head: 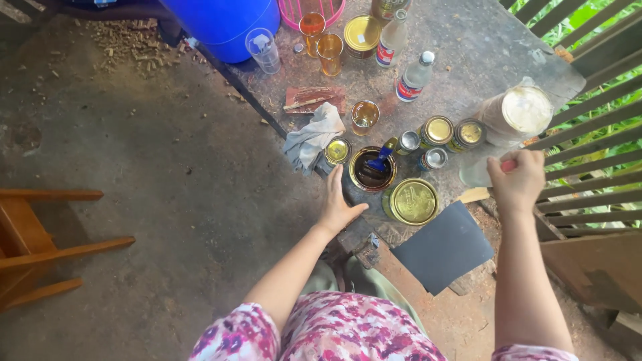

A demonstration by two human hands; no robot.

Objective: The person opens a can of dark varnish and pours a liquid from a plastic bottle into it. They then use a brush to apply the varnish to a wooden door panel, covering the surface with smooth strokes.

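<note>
My left hand (339, 204) rests with its fingers against the near side of an open tin of dark liquid (372, 171), in which a blue-handled brush (382, 160) stands. My right hand (518, 180) is closed around a clear plastic bottle with a red cap (480, 172), held just above the table at the right. A closed tin with a gold lid (411, 201) sits between the two hands. A dark sheet of sandpaper (445, 246) lies on the table's near corner.
On the worn grey table (481, 47) stand several small gold-lidded tins (438, 130), two clear bottles (414, 77), glasses of amber liquid (330, 53), a grey rag (309, 139) and a large jar (518, 115). A blue barrel (224, 23) stands behind; a wooden chair (33, 244) at left; slatted fence at right.
</note>
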